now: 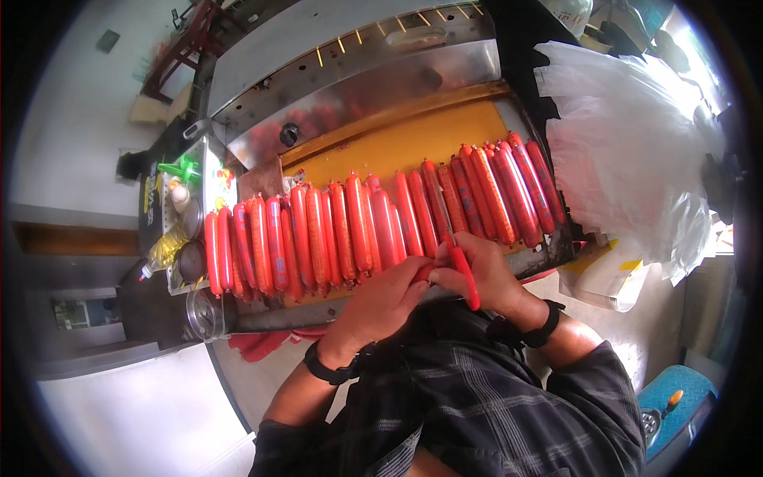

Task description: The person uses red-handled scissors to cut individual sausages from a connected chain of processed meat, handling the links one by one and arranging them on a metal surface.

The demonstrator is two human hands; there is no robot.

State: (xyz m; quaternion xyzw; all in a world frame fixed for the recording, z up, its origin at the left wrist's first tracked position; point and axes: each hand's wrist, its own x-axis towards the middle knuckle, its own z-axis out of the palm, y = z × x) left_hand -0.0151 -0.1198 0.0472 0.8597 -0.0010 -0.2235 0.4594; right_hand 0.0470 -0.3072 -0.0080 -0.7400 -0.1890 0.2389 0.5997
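Many red plastic-cased sausages (316, 235) lie side by side in a long row before me, their tied ends pointing away and towards me. My left hand (378, 304) is closed around another red-cased sausage (424, 273), mostly hidden by the fingers. In my right hand (492, 274) is a red-handled cutting tool (462, 268), its narrow metal blade pointing away over the row. Whether it is a knife or scissors cannot be told. Right thumb and fingertips meet the end of the held sausage, close to the left fingers.
Beneath the row is a yellow board (405, 134), with a steel grill unit (363, 89) behind it. White plastic bags (620, 137) hang at right. At left stand a yellow oil bottle (167, 244), a clear jar (205, 316) and a tray (210, 158).
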